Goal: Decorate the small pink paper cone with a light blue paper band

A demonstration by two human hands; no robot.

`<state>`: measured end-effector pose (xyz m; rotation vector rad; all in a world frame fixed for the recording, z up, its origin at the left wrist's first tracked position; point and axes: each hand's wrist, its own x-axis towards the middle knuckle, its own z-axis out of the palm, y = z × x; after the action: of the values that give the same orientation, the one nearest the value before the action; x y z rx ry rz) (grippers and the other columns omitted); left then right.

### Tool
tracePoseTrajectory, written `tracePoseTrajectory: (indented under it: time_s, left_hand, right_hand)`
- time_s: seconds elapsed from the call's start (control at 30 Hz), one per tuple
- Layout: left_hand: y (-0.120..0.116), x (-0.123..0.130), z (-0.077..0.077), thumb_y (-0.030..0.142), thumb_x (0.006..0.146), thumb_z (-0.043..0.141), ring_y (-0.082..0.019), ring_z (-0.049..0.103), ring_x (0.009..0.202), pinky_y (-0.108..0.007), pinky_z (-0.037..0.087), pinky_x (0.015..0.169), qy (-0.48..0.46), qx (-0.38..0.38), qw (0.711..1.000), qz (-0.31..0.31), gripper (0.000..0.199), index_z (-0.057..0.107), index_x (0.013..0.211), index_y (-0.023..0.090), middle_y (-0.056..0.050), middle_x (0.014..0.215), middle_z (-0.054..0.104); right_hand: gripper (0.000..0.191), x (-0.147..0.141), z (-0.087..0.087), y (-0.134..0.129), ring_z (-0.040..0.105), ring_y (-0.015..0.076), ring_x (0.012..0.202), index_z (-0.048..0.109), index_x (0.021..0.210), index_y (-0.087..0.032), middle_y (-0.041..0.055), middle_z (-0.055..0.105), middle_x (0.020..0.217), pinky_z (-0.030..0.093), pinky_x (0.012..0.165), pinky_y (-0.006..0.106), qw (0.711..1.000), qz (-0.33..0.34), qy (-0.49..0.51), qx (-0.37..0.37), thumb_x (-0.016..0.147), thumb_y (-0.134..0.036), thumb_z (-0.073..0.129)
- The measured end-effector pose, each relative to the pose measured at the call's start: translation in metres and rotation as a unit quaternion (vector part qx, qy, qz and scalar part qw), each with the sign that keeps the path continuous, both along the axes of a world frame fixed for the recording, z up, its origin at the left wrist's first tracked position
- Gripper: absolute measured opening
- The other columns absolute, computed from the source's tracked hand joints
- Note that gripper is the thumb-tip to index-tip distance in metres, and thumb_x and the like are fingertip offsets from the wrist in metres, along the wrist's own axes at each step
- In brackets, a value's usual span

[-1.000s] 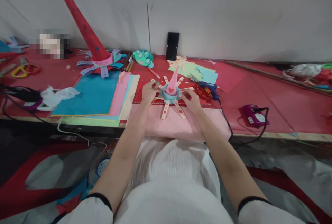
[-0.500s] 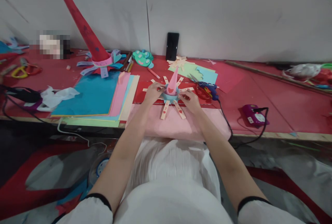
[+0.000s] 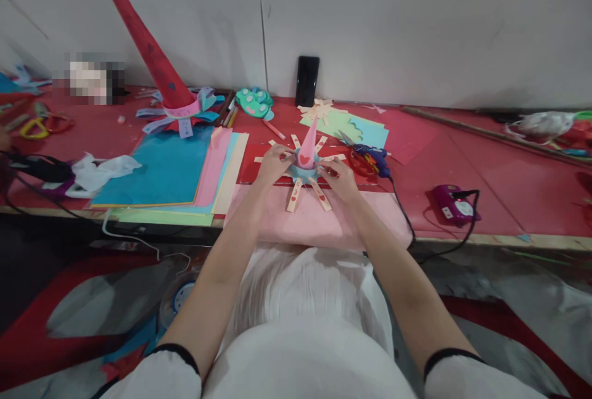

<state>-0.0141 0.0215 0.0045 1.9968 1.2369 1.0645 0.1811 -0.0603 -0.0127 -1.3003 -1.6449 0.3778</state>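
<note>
In front of me stands a small paper cone hat, its pink cone [image 3: 307, 147] marked with a red heart and set in a light blue band [image 3: 305, 172]. Cream paper strips [image 3: 320, 195] with red hearts spread out from its base like rays. My left hand [image 3: 276, 166] pinches the blue base on the left side, fingers curled. On the right side my right hand [image 3: 340, 175] grips the same base between bent fingers. Both thumbs and fingertips are partly hidden against the hat. Under it lie a red sheet [image 3: 247, 161] and a pink padded cloth [image 3: 272, 226].
A blue glue gun [image 3: 379, 157] and scissors [image 3: 346, 139] lie to the right, the cord running to a purple power socket [image 3: 456, 206]. Left are stacked coloured sheets [image 3: 157, 168] and a tall red cone hat [image 3: 155, 60]. A phone [image 3: 308, 81] leans on the wall.
My hands and the small hat stay nearly in place. At the far left edge, a blurred bit of another person has come slightly into view.
</note>
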Motion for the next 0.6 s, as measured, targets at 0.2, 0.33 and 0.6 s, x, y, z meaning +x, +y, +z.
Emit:
tracePoseTrajectory:
  time_s: [0.2, 0.33, 0.6]
  left_hand:
    - [-0.002, 0.002, 0.002, 0.014, 0.076, 0.057, -0.017, 0.057, 0.104, -0.033, 0.043, 0.096, -0.030, -0.004, 0.999, 0.022, 0.023, 0.064, 0.097, 0.020, -0.006, 0.108, 0.061]
    - [-0.007, -0.001, 0.007, 0.014, 0.074, 0.059, -0.019, 0.049, 0.121, -0.034, 0.041, 0.101, -0.048, -0.073, 0.995, -0.038, 0.039, 0.060, 0.112, 0.022, -0.007, 0.133, 0.049]
    - [-0.009, -0.006, 0.002, 0.027, 0.070, 0.069, -0.023, 0.044, 0.128, -0.038, 0.040, 0.103, -0.013, -0.105, 0.984, -0.144, 0.053, 0.056, 0.122, 0.024, -0.008, 0.141, 0.043]
  right_hand:
    - [0.023, -0.007, 0.004, -0.006, 0.053, 0.0142, 0.069, 0.072, 0.095, -0.027, 0.0032, 0.057, 0.077, 0.047, 0.072, 0.031, 0.999, 0.034, -0.026, 0.034, 0.084, -0.032, 0.052]
    - [0.023, -0.012, 0.005, -0.008, 0.057, 0.0162, 0.075, 0.072, 0.095, -0.029, 0.0040, 0.060, 0.081, 0.049, 0.075, 0.033, 0.998, 0.041, -0.045, 0.025, 0.084, -0.034, 0.053]
    - [0.023, -0.008, 0.000, -0.006, 0.058, 0.0162, 0.077, 0.071, 0.099, -0.030, 0.0042, 0.061, 0.082, 0.050, 0.075, 0.033, 0.996, 0.049, -0.073, 0.032, 0.085, -0.034, 0.054]
